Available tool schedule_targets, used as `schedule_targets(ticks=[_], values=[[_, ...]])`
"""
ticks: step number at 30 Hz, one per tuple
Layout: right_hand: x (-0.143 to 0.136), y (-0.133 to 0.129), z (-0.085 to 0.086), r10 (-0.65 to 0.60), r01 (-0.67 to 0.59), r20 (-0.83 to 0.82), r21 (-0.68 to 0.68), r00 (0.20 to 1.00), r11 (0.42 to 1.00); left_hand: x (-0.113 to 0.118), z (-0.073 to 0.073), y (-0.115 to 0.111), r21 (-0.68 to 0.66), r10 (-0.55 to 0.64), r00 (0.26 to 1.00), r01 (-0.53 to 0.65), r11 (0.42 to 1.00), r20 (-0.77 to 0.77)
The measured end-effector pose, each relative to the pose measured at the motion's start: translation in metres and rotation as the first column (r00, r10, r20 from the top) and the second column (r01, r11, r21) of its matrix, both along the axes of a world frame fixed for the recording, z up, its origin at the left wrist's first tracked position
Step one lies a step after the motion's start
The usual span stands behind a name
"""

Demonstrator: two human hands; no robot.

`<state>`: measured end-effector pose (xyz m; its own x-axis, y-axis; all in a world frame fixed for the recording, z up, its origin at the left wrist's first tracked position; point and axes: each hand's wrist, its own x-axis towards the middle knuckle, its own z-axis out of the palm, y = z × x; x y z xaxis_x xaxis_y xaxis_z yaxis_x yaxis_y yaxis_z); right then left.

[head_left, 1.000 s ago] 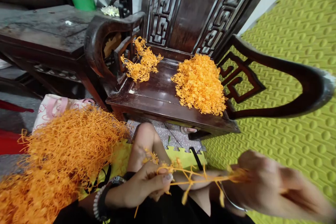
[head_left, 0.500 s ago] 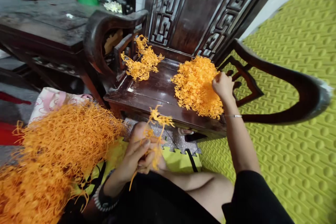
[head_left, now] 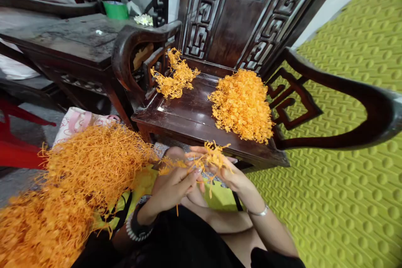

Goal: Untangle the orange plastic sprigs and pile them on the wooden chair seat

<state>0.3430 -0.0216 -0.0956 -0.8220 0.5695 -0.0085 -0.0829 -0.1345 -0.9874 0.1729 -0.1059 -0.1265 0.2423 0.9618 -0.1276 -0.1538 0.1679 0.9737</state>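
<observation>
R hand (head_left: 231, 176) part. hidden behind orange strands (head_left: 215, 156).

A dark wooden armchair (head_left: 188, 113) with curved arms and a carved openwork backrest (head_left: 230, 29) stood before a pale wall (head_left: 333, 2), its polished seat catching a soft gleam of light. A dull-topped wooden table (head_left: 70, 37) adjoined it on the left, above grey flooring (head_left: 52, 132), while a yellow-green mat (head_left: 339, 180) with raised round studs covered the floor on the right.
</observation>
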Motion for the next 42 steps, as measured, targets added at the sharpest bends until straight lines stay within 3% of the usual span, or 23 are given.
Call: schedule_targets(ticks=[2, 6, 9, 12, 15, 18, 20, 23, 25, 32, 34, 40, 42], values=[[-0.007, -0.008, -0.007, -0.006, -0.005, -0.057, -0.192, 0.998, 0.981, 0.000, -0.001, -0.002, -0.018, -0.018, 0.997, 0.017, 1.000, -0.070], [-0.019, -0.018, -0.009, -0.186, 0.142, -0.114, -0.317, 0.976, 0.938, 0.001, -0.004, -0.008, -0.073, -0.087, 0.996, 0.086, 0.994, 0.001], [-0.028, -0.031, 0.000, -0.274, 0.110, -0.246, -0.525, 0.930, 0.844, 0.006, -0.003, -0.017, -0.071, -0.115, 0.993, 0.117, 0.991, 0.034], [-0.033, -0.042, 0.014, -0.449, 0.108, -0.379, -0.655, 0.809, 0.748, 0.015, -0.002, -0.026, -0.036, -0.099, 0.995, 0.099, 0.994, 0.021], [-0.033, -0.045, 0.023, -0.574, 0.222, -0.473, -0.610, 0.669, 0.761, 0.024, -0.004, -0.033, -0.009, -0.130, 0.991, 0.130, 0.991, -0.023], [-0.030, -0.044, 0.025, -0.659, 0.438, -0.478, -0.499, 0.581, 0.748, 0.028, -0.007, -0.037, -0.051, -0.170, 0.984, 0.172, 0.984, 0.044], [-0.028, -0.045, 0.027, -0.743, 0.627, -0.455, -0.407, 0.491, 0.664, 0.028, -0.006, -0.040, -0.119, -0.210, 0.968, 0.227, 0.967, 0.141], [-0.026, -0.052, 0.031, -0.840, 0.827, -0.431, -0.297, 0.329, 0.477, 0.026, 0.000, -0.046, -0.211, -0.227, 0.950, 0.271, 0.939, 0.213], [-0.025, -0.057, 0.035, -0.876, 0.882, -0.402, -0.266, 0.266, 0.390, 0.023, 0.006, -0.049, -0.220, -0.247, 0.941, 0.298, 0.929, 0.230], [-0.014, -0.075, 0.042, -0.936, 0.973, -0.316, -0.117, 0.154, 0.200, 0.009, 0.015, -0.053, -0.140, -0.423, 0.858, 0.476, 0.868, 0.293], [-0.010, -0.079, 0.044, -0.937, 0.980, -0.315, -0.077, 0.152, 0.185, 0.007, 0.017, -0.054, -0.131, -0.452, 0.845, 0.501, 0.855, 0.285], [-0.001, -0.081, 0.051, -0.880, 0.962, -0.424, -0.067, 0.214, 0.266, 0.003, 0.020, -0.056, -0.126, -0.477, 0.841, 0.518, 0.846, 0.256], [0.001, -0.079, 0.052, -0.864, 0.967, -0.450, -0.010, 0.224, 0.256, 0.001, 0.019, -0.057, -0.126, -0.478, 0.844, 0.516, 0.847, 0.246]])
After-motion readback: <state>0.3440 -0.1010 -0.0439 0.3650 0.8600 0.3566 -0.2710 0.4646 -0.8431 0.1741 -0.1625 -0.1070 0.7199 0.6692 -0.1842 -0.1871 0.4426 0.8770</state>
